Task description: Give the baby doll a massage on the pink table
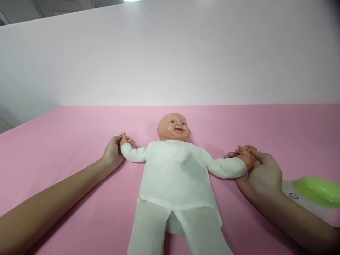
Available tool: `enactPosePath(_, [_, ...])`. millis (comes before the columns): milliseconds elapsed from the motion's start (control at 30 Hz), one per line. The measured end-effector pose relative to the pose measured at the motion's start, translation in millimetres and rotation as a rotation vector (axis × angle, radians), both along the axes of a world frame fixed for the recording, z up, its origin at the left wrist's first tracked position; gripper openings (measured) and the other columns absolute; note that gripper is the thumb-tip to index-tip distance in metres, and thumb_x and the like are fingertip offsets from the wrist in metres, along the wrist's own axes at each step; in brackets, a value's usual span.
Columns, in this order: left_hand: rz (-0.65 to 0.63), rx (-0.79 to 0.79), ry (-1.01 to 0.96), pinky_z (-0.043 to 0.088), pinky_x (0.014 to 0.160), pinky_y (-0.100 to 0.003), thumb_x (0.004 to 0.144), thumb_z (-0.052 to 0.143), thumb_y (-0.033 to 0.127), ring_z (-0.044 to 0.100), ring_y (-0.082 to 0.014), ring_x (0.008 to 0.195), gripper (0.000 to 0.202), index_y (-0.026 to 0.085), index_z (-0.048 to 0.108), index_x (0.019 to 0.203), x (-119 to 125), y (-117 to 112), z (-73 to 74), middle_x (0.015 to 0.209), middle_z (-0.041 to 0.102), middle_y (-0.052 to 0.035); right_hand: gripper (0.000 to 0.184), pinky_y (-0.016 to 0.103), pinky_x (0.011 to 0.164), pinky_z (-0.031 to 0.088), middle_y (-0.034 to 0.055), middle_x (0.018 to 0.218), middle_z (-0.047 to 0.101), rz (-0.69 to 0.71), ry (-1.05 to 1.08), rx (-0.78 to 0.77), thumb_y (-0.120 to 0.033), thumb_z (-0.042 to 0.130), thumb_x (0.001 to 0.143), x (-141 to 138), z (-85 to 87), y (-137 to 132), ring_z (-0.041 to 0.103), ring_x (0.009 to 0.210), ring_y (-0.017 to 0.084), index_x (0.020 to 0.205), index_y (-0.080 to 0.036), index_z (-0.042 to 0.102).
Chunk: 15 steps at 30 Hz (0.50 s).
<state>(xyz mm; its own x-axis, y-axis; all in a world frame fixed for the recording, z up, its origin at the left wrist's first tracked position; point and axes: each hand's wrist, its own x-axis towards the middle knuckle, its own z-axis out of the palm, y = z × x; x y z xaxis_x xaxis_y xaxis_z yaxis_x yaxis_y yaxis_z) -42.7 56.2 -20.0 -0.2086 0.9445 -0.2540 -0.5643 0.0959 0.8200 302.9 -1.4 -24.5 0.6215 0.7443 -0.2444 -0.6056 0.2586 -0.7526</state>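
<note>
A baby doll [175, 173] with a white cloth body lies on its back on a pink surface [87, 198], its plastic head toward the white wall. Both its arms are stretched out sideways. My left hand [113, 151] is closed around the doll's hand [124, 140] on the left side of the view. On the right side, my right hand [265, 173] is wrapped around the doll's other hand [247, 156], fingers beneath and thumb on top. The doll's feet are cut off by the lower edge of the view.
A white and light green plastic object [316, 191] rests at the right, partly hidden behind my right forearm. A white wall [170, 53] rises along the far edge of the pink surface. Grey panels [53, 7] show at the top left.
</note>
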Motion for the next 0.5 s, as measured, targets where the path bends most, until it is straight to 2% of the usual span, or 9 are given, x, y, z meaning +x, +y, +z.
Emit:
enactPosePath(67, [0.008, 0.011, -0.007, 0.056, 0.063, -0.027, 0.081, 0.049, 0.009, 0.062, -0.0133, 0.062, 0.016, 0.017, 0.056, 0.093, -0.6, 0.0, -0.7, 0.076, 0.062, -0.0021, 0.007, 0.029, 0.053, 0.052, 0.0010, 0.075, 0.053, 0.014, -0.002, 0.016, -0.014, 0.045, 0.069, 0.2, -0.7, -0.1, 0.053, 0.054, 0.013, 0.070, -0.017, 0.051])
enactPosePath(267, [-0.051, 0.007, 0.024, 0.054, 0.059, -0.025, 0.082, 0.060, 0.017, 0.059, -0.0122, 0.059, 0.005, 0.019, 0.056, 0.085, -2.7, 2.5, -3.4, 0.072, 0.060, -0.0003, 0.005, 0.028, 0.053, 0.052, 0.0003, 0.073, 0.050, 0.051, -0.029, -0.005, -0.013, 0.049, 0.069, 1.0, -1.2, -1.4, 0.051, 0.055, 0.012, 0.069, -0.018, 0.050])
enactPosePath(500, [-0.032, -0.006, -0.009, 0.055, 0.061, -0.026, 0.083, 0.057, 0.015, 0.059, -0.0125, 0.058, 0.004, 0.018, 0.055, 0.084, -1.1, 2.3, -2.0, 0.071, 0.059, -0.0007, 0.010, 0.027, 0.052, 0.052, -0.0013, 0.075, 0.052, 0.016, -0.007, -0.011, -0.009, 0.046, 0.071, 0.6, 0.0, -0.5, 0.053, 0.054, 0.012, 0.072, -0.018, 0.050])
